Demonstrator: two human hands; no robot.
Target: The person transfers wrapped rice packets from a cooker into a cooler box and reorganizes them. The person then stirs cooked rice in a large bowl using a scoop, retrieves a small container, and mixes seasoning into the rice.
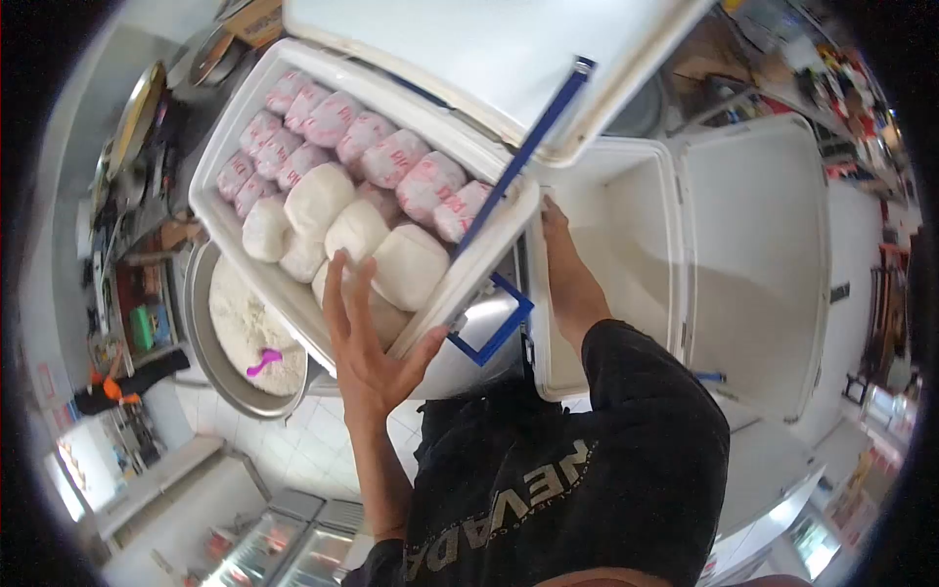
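Note:
My left hand [370,357] reaches over the near wall of an open white cooler box [227,201], fingers spread, its fingertips by the pale round dough-like balls [411,266]. Behind those balls lie several wrapped balls [333,119] in clear film with red print. Only part of my right hand [552,210] shows, at the far left corner of a second open white cooler [626,225]; its fingers are mostly hidden. A blue strap or stay [528,157] runs between the first cooler and its raised lid [430,39].
A large metal bowl [199,311] of white flour-like powder with a purple scoop [262,363] stands left of the first cooler. The second cooler's lid [758,264] is folded open to the right. Glass-doored cabinets [279,543] stand at the lower left.

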